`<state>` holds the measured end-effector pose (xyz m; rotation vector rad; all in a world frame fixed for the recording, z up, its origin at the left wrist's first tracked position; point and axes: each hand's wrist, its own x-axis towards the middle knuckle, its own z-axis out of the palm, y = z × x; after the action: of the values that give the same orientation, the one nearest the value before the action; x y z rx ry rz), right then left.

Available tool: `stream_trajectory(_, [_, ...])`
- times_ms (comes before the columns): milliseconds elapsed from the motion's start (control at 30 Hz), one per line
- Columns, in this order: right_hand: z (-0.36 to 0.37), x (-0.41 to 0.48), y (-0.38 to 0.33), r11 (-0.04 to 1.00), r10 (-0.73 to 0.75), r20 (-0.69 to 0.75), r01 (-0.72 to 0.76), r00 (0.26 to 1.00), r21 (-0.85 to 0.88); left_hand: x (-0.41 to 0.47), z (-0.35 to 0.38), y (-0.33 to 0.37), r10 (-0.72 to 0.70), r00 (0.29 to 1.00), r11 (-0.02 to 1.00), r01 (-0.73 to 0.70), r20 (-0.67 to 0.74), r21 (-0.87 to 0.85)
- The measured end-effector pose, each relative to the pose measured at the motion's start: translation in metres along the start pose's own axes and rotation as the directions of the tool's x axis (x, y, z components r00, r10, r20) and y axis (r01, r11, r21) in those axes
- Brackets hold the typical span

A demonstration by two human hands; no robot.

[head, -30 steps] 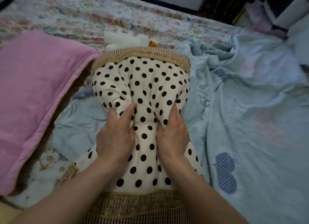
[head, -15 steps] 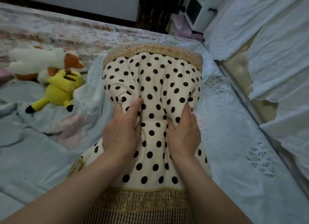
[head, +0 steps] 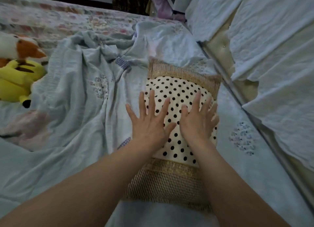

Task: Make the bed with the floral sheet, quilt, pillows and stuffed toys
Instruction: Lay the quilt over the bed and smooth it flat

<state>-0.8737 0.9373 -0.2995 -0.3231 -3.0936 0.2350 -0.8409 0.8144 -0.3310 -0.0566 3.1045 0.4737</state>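
Note:
A cream pillow [head: 180, 91] with black polka dots and woven tan ends lies flat on the pale blue quilt [head: 81, 111], close to the padded headboard. My left hand [head: 149, 123] and my right hand [head: 198, 121] hover spread over the pillow's middle, fingers apart, holding nothing. The quilt is rumpled across the bed. At the far left lie a yellow stuffed toy [head: 15, 80] and a white and orange stuffed toy [head: 20, 47]. The floral sheet [head: 68, 23] shows at the back.
A beige padded headboard [head: 241, 84] draped with pale blue cloth [head: 271, 53] runs along the right side. Pink fabric [head: 161, 6] and a dark gap lie beyond the bed's far corner.
The pillow went from held upright in both hands to lying flat by the headboard. Both hands let go and spread open above it.

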Motion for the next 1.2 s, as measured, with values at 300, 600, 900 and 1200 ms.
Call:
stream_trajectory(300, [0.019, -0.036, -0.062, 0.990, -0.141, 0.006, 0.141, 0.990, 0.011, -0.014, -0.014, -0.043, -0.018, 0.998, 0.997, 0.022, -0.060, 0.069])
stream_trajectory(600, [0.045, -0.104, -0.160, 0.947, -0.320, 0.055, 0.318, 0.946, 0.039, -0.070, -0.042, -0.172, -0.184, 0.974, 0.976, 0.197, -0.136, 0.091])
stream_trajectory(900, [0.092, -0.243, -0.274, 0.812, -0.583, 0.233, 0.561, 0.778, 0.159, -0.209, -0.059, -0.348, -0.460, 0.880, 0.861, 0.475, -0.119, 0.182])
stream_trajectory(1200, [0.132, -0.425, -0.365, 0.589, -0.797, 0.408, 0.725, 0.446, 0.358, -0.397, -0.083, -0.492, -0.754, 0.650, 0.620, 0.752, -0.093, 0.223])
